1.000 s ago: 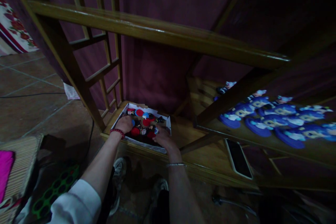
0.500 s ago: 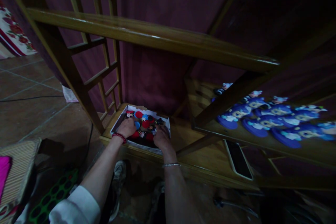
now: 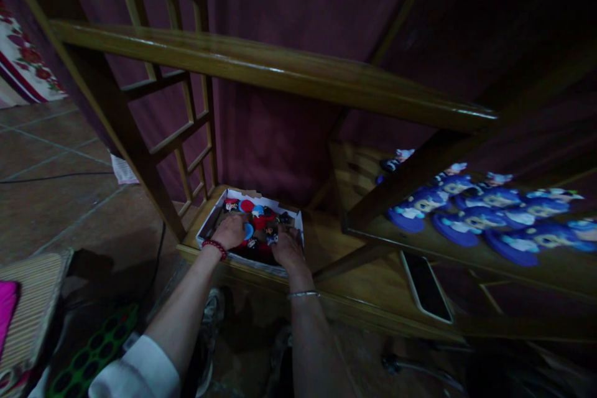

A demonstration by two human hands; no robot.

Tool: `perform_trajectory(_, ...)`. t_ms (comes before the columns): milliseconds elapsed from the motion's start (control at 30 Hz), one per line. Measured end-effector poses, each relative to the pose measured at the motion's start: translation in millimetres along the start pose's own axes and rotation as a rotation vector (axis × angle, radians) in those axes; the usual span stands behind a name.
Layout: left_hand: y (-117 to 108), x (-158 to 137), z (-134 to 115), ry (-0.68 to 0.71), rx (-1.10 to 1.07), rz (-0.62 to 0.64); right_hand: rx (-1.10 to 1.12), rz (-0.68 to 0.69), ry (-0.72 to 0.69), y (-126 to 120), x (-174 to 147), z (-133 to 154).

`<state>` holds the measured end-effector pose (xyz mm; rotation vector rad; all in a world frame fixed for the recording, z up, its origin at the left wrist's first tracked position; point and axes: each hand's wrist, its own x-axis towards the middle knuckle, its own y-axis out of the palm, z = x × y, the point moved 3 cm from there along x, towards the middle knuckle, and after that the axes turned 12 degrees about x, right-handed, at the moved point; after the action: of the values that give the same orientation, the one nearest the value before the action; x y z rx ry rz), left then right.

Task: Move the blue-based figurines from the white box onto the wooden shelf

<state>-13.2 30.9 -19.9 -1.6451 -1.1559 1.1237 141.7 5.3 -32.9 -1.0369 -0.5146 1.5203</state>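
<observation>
A shallow white cardboard box (image 3: 218,206) rests on the low wooden shelf, holding several small figurines with red, blue and dark parts. Inside its left half, my left hand (image 3: 230,232), with a red bead bracelet, is closed at a figurine with a round blue base (image 3: 249,231). My right hand (image 3: 288,247), wearing a thin silver bangle, reaches in at the right side. Its fingers curl by a small dark figurine (image 3: 271,235); their grip is partly hidden. Near the back wall of the box lies a red disc-shaped base (image 3: 246,205).
Several figurines with blue-purple bases (image 3: 471,224) line the raised shelf at right. A phone (image 3: 425,286) lies on the lower shelf. A wooden crossbar (image 3: 270,71) spans above my hands, with lattice at left. A woven seat (image 3: 40,298) and green tray (image 3: 96,348) sit lower left.
My left hand and the blue-based figurine have shifted slightly toward me within the box. Less red shows at the front of the box. My right hand has hardly moved.
</observation>
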Motion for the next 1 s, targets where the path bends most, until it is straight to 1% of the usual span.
perform_trajectory(100,1,2,2,0.015,-0.008,-0.039,0.031,-0.044,0.028,-2,0,0)
perform_trajectory(167,1,2,2,0.027,-0.03,-0.05,0.046,-0.037,0.033,-3,0,0)
perform_trajectory(300,-2,2,1,0.027,-0.121,-0.051,0.064,-0.025,0.005,-6,-3,1)
perform_trajectory(400,-3,1,0,0.032,-0.183,-0.061,0.064,-0.048,-0.027,-9,-6,3)
perform_trajectory(500,-1,3,0,0.059,-0.226,-0.077,0.067,-0.059,-0.035,-12,-8,4)
perform_trajectory(600,4,6,1,0.056,-0.286,-0.075,0.095,-0.037,-0.028,-14,-9,4)
perform_trajectory(700,8,8,2,0.001,-0.418,-0.06,0.156,-0.028,-0.034,-16,-10,5)
perform_trajectory(767,9,9,1,-0.043,-0.553,-0.05,0.209,-0.033,-0.033,-17,-10,4)
perform_trajectory(867,11,9,-4,-0.074,-0.744,-0.032,0.288,-0.051,-0.045,-16,-7,1)
perform_trajectory(1000,16,10,-10,-0.136,-0.909,-0.024,0.39,-0.075,-0.085,-11,0,-4)
